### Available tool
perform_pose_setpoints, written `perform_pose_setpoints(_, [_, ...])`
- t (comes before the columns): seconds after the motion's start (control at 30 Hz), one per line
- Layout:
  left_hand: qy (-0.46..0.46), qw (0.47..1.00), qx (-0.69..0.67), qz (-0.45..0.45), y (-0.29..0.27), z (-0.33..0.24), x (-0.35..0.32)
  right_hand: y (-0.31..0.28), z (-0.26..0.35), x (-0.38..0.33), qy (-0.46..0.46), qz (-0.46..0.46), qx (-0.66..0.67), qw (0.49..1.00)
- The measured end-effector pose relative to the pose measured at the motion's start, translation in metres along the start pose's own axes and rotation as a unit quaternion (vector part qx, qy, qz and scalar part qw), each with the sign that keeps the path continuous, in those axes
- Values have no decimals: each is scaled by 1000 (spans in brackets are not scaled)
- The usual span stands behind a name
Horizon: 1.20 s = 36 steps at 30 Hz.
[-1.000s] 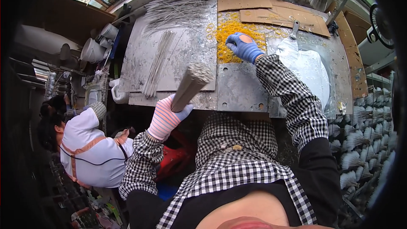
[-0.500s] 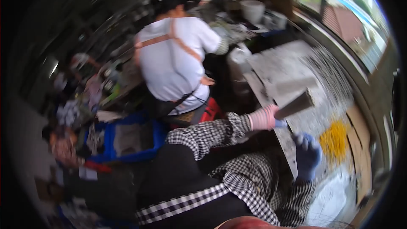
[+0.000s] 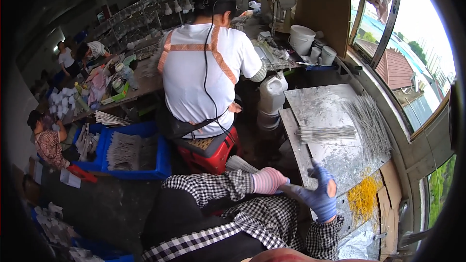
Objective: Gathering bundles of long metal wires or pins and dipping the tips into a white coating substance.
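Observation:
My left hand [image 3: 269,180], in a pink striped glove, is closed around a bundle of thin grey wires [image 3: 239,163]. Their ends fan out on the far-left side of the fist, just beyond my checked sleeve. Close by on the right is my right hand [image 3: 320,195] in a blue striped glove, its fingers spread. Its lower fingers point toward the near end of the fist; whether they touch the bundle cannot be made out. On the worktable [image 3: 318,99], a row of grey wires [image 3: 327,133] lies beyond my hands, with a pile of yellow rubber bands [image 3: 364,198] beside the right one.
Loose grey wires [image 3: 371,121] lie along the window side. Ahead, a co-worker [image 3: 199,73] in a white shirt sits on a red stool [image 3: 216,153]. Blue crates [image 3: 162,165] holding wire bundles stand left. A white jug [image 3: 273,92] is beside the table, white buckets [image 3: 302,39] farther back.
My left hand has moved left and down, away from over the table, with the bundle turned to point away left. My right hand has come left toward it. The view has shifted and sharpened.

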<state>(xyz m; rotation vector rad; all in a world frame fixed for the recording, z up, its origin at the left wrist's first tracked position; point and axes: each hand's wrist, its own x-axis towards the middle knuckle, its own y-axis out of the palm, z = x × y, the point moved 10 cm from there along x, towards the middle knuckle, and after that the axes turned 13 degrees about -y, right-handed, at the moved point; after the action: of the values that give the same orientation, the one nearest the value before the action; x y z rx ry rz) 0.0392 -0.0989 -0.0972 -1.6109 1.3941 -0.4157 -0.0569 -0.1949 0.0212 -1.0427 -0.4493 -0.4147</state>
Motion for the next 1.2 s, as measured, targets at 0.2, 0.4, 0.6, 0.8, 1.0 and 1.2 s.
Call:
perform_pose_setpoints(0.2, [193, 965, 108, -142, -33, -53, -42, 70, -127, -57, 367, 101, 186, 906])
perform_pose_setpoints(0.4, [179, 909, -376, -12, -67, -26, -24, 17, -52, 4, 153, -204, 673, 694])
perform_pose_setpoints(0.6, [141, 988, -47, -33, -33, -32, -20, -27, 18, 49, -68, 41, 17, 997])
perform_pose_setpoints(0.8, [140, 982, -83, -100, -56, -45, -34, 90, -109, -35, 417, 2, 451, 789])
perform_pose_setpoints(1.0, [192, 875, -444, 12, -78, -44, -26, 21, -58, 14, 100, -215, 692, 682])
perform_pose_setpoints(1.2, [228, 847, -437, 199, -73, -71, -15, -81, 73, 82, -208, -101, 561, 795])
